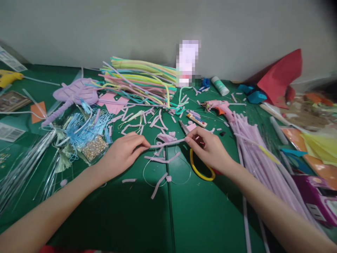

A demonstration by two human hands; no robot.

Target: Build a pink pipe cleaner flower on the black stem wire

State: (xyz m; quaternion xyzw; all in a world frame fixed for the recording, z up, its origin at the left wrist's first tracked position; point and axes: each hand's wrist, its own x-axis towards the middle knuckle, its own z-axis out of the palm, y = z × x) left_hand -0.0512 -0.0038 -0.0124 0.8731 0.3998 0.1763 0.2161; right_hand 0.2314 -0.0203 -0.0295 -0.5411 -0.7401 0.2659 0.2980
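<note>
A short lilac foam strip (167, 143) is stretched level just above the green table (168, 218). My left hand (123, 153) pinches its left end. My right hand (209, 147) pinches its right end and also has fingers through the yellow-handled scissors (201, 168), whose blades (183, 127) point up and away. Cut lilac strip pieces (160, 160) and a loop of thin wire (147, 175) lie just below the held strip.
A pile of pastel foam strips (142, 79) lies at the back. Long lilac strips (252, 147) run along the right beside a pink glue gun (219, 106). Blue tassels (84, 128), a lilac fan shape (75, 93), clear sticks (23, 168), red paper (283, 75) surround the middle.
</note>
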